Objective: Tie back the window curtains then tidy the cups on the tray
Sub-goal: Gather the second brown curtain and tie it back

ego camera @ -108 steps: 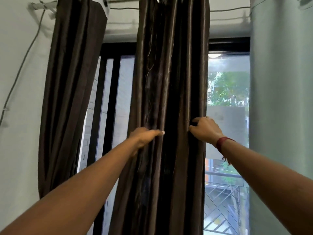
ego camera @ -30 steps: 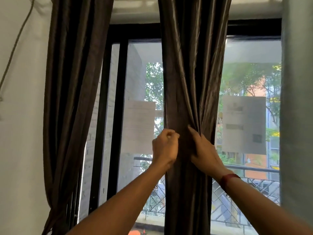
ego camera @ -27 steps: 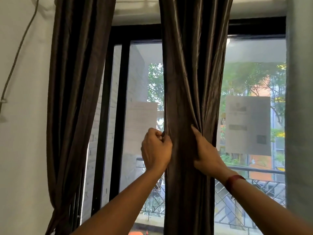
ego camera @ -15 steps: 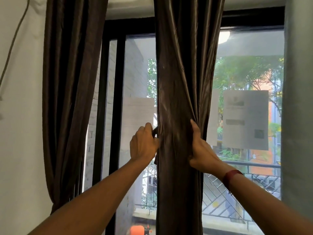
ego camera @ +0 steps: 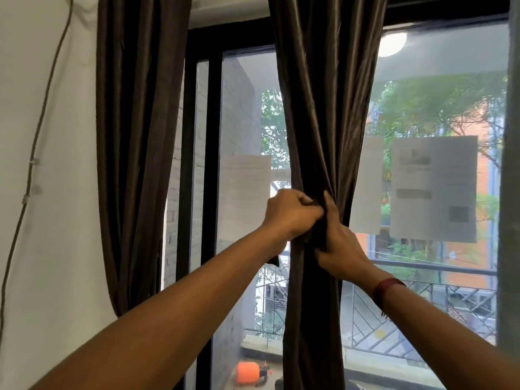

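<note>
A dark brown curtain hangs down the middle of the window, bunched tight at hand height. My left hand is closed in a fist on a dark fabric tie band wrapped across the front of the bunch; a loose end of the band hangs below my left wrist. My right hand grips the band and the gathered curtain from the right, touching the left hand. A second brown curtain hangs at the left by the wall. No cups or tray are in view.
Black window frame between the two curtains, with paper sheets stuck on the glass. A cable runs down the white wall at left. A grey-green curtain covers the right edge. An orange object lies on the balcony outside.
My left hand has moved from the curtain's left edge across its front to meet my right hand, pulling the band over the bunch. The curtain is gathered tighter than before.
</note>
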